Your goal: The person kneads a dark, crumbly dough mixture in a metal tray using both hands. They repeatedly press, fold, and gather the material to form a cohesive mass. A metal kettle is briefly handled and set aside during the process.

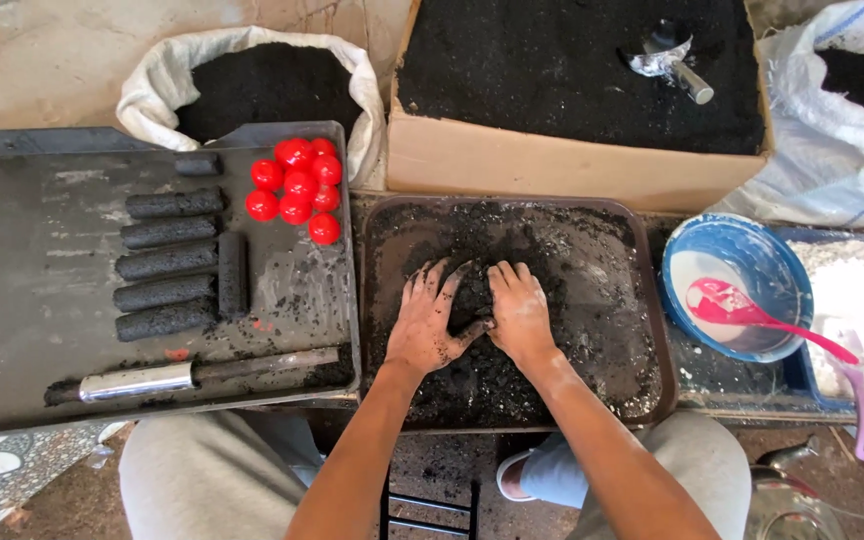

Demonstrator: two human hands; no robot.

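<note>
Black mixture (562,300) heaped in the dark tray (649,300), pressed flat under left hand (432,320) and right hand (519,312), both open with fingers spread, gripping nothing. Six or so finished black logs (167,262), perhaps seven, laid beside red balls (299,185) on the grey board (22,300); plenty of mixture unshaped.

A brown cardboard box (572,165) of black powder stood behind the tray, between two open white sacks (157,85) (832,150), seemingly woven plastic; no labels showed.
</note>
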